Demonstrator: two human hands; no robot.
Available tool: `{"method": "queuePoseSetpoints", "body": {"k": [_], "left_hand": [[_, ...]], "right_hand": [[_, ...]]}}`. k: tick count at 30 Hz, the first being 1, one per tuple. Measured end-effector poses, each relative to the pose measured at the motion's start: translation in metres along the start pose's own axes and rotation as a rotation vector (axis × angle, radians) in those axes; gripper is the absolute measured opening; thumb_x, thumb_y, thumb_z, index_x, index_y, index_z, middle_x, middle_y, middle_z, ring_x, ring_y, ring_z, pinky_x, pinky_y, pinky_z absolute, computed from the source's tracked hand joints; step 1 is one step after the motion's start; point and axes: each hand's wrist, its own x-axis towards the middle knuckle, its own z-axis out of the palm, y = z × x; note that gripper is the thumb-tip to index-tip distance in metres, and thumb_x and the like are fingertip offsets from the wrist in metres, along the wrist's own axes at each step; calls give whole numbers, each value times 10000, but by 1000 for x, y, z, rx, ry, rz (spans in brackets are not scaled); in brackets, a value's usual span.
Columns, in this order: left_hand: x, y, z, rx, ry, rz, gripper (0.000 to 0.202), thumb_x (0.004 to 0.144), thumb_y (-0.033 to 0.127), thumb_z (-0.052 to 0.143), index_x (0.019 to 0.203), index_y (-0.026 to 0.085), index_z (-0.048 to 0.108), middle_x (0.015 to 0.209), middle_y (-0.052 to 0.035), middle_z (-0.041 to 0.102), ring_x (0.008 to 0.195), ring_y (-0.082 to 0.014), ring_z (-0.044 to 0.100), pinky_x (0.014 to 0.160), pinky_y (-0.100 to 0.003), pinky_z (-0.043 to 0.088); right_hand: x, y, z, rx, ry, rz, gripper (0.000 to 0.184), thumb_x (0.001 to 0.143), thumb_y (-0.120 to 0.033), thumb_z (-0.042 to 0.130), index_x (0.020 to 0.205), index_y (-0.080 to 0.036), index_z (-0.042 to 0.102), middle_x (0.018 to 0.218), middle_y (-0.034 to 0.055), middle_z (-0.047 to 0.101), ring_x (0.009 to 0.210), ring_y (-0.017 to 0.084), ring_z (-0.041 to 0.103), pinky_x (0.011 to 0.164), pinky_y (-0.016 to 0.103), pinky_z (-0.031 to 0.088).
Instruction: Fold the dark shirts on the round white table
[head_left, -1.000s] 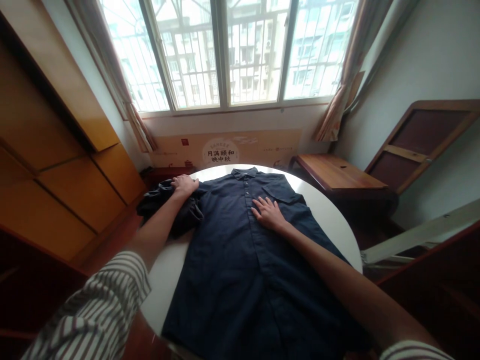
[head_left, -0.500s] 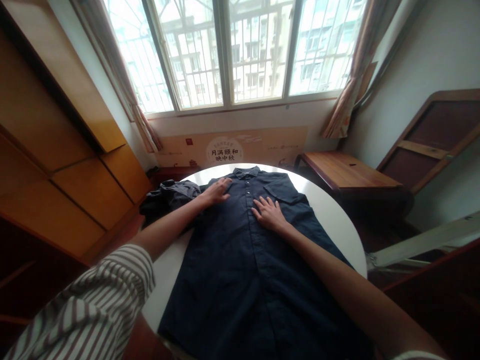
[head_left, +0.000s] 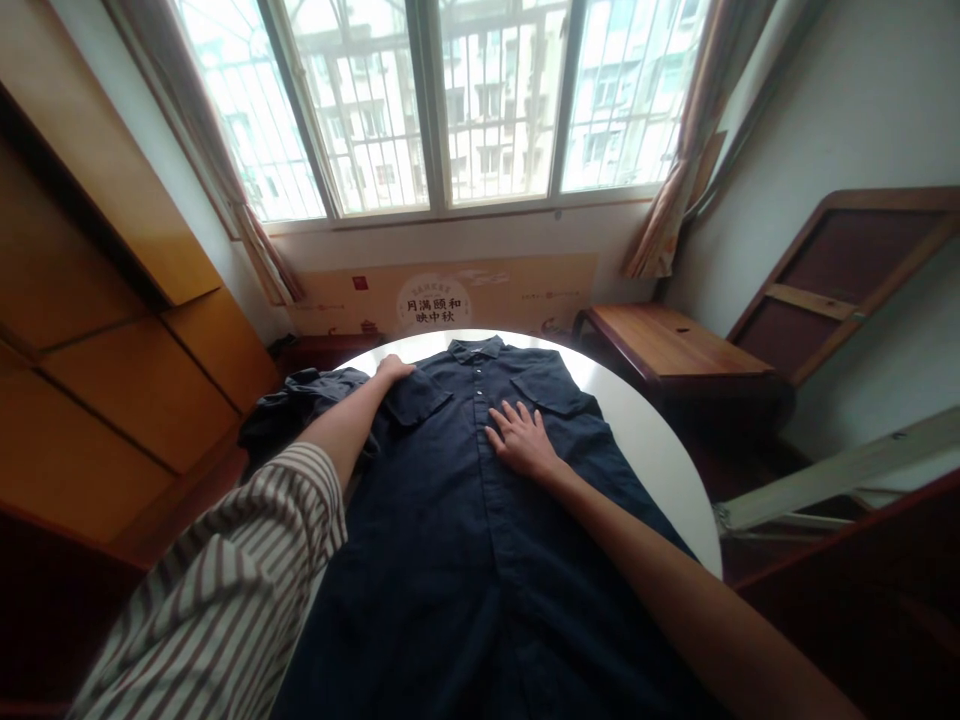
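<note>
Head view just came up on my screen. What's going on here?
A person has both bare hands on a dark navy button-up shirt lying spread on a round white table. The right hand rests flat on the chest beside the buttons. The left hand sits at the shirt's upper edge, above a chest pocket, next to bunched dark cloth.

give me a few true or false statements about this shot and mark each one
The dark navy button-up shirt lies on a round white table. True.
The left hand touches the shirt beside a chest pocket. True.
The right hand grips a pair of scissors. False: it lies open on the shirt, fingers spread.
The sleeve on the left arm is plain. False: it is striped.
</note>
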Motion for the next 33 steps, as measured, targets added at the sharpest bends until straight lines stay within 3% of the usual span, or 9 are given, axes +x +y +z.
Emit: {"method": "queuePoseSetpoints", "body": {"k": [6,11,15,17,19,22,24,28,33], "left_hand": [[27,-5,6,-31,38,-14,337,892,204,533,1220,168,602,1217,-74,670,1087,-188,618,877,-234,462],[31,-13,8,8,45,-69,382,845,209,585,1212,100,584,1209,-161,643,1118,-270,589,926,-334,458],[17,4,6,61,78,0,506,857,279,589,1314,83,499,1380,-238,483,1272,-363,457,984,-449,420],[-7,13,0,106,84,234,466,888,302,553,1313,117,509,1385,-213,473,1284,-356,440,1006,-464,409],[-51,14,-7,120,46,578,377,921,311,515,1249,133,563,1282,-170,548,1196,-304,519,995,-426,432],[-144,-6,-22,78,-78,1020,289,982,317,445,1170,170,608,1130,-98,609,1019,-208,603,910,-324,476],[-208,-33,-32,130,-143,1183,272,1005,318,416,1100,183,633,1024,-76,623,904,-182,612,837,-308,485],[-297,-93,-54,167,-287,1270,246,988,341,479,1107,190,632,973,-73,634,858,-183,599,815,-323,491],[-333,-147,-76,109,-287,1203,535,876,506,639,1297,187,552,1210,-141,601,1069,-260,588,934,-414,510]], "right_hand": [[0,0,0,11,2,-2,594,987,-518,302,1492,-227,419,1578,106,324,1451,379,236,1149,599,173],[1,2,2,13,-10,-9,616,990,-543,274,1502,-225,402,1587,109,302,1457,384,217,1153,601,163],[1,2,1,8,-22,-9,625,987,-577,261,1510,-258,383,1597,93,283,1463,369,207,1153,600,164],[1,2,1,4,-15,-9,618,990,-574,265,1507,-259,387,1597,92,286,1460,368,214,1150,600,170],[0,2,1,3,-7,-7,610,995,-570,270,1502,-255,396,1591,91,301,1456,365,224,1148,601,175],[-1,3,2,6,17,-8,607,994,-577,289,1489,-249,416,1569,94,348,1437,356,267,1144,603,187],[-1,1,2,16,65,-13,593,990,-572,331,1460,-233,457,1542,114,390,1410,353,314,1138,589,223],[-5,-9,-7,73,154,-86,515,955,-479,526,1344,-142,555,1440,193,473,1288,341,460,1079,516,368],[-23,-23,-31,116,161,-165,360,944,-360,602,1249,-170,572,1250,87,589,1052,230,616,877,439,538]]}}
